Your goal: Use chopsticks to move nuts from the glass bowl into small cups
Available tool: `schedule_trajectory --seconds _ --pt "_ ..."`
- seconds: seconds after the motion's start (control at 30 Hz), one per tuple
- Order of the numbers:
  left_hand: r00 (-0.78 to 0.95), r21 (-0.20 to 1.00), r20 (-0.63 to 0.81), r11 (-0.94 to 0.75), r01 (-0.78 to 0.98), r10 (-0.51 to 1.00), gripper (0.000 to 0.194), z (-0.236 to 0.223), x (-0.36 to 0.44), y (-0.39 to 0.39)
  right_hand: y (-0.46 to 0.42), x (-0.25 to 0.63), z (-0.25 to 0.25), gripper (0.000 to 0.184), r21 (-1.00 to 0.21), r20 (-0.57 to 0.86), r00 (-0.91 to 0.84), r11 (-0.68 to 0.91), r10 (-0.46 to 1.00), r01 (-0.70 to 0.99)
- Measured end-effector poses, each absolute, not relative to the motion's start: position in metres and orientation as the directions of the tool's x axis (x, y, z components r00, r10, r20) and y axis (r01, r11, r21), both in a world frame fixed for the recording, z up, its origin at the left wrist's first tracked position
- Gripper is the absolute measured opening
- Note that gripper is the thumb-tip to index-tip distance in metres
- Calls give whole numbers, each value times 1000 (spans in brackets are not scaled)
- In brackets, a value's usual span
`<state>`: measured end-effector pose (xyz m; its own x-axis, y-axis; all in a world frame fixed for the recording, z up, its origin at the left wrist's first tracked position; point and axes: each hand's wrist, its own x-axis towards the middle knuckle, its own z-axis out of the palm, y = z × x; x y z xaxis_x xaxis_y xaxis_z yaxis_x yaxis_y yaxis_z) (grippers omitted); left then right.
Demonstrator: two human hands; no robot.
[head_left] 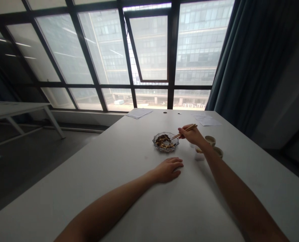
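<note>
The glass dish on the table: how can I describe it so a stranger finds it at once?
On the white table below the tall window, find the glass dish of dark and pale pieces. It sits just beyond the left hand. Chopsticks in the right hand point at it, not at the small cups nearby.

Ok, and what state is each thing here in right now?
Right hand, gripping chopsticks
Chopsticks, raised, tips toward the dish
Left hand, resting on the white table
Glass dish, holding nuts
Window pane, tilted open
</note>
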<state>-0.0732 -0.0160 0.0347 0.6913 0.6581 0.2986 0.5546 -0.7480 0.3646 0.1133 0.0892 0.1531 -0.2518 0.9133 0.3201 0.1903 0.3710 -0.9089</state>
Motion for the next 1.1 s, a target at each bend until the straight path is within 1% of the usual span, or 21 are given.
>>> schedule_trajectory --seconds 0.13,0.2,0.27,0.37,0.47,0.63,0.77,0.97,1.1 --pt "693 363 313 -756 544 649 36 34 -73 -16 105 100 118 39 -925 275 -264 329 924 189" --pt "693 365 317 -758 541 647 36 34 -72 -16 110 98 108 40 -934 252 -269 307 929 185" --pt "695 367 317 -759 538 646 36 34 -71 -16 112 97 103 41 -933 260 -280 315 924 175" --pt "697 367 317 -761 536 644 36 35 -71 -16 112 96 103 43 -922 302 -270 352 914 161" --pt "694 367 318 -759 537 645 36 36 -71 -16 111 94 104 44 -918 324 -226 363 919 160" --pt "693 369 322 -759 536 645 36 35 -71 -16 113 90 96 43 -926 301 -202 336 932 170" --pt "693 366 322 -760 537 645 36 35 -71 -16 115 87 91 42 -917 306 -216 348 927 194" --pt "694 365 323 -762 535 643 36 35 -72 -16 109 91 105 38 -941 269 -228 306 936 143" --pt "692 366 327 -762 535 643 36 35 -72 -16 104 93 112 33 -939 260 -275 309 926 151"
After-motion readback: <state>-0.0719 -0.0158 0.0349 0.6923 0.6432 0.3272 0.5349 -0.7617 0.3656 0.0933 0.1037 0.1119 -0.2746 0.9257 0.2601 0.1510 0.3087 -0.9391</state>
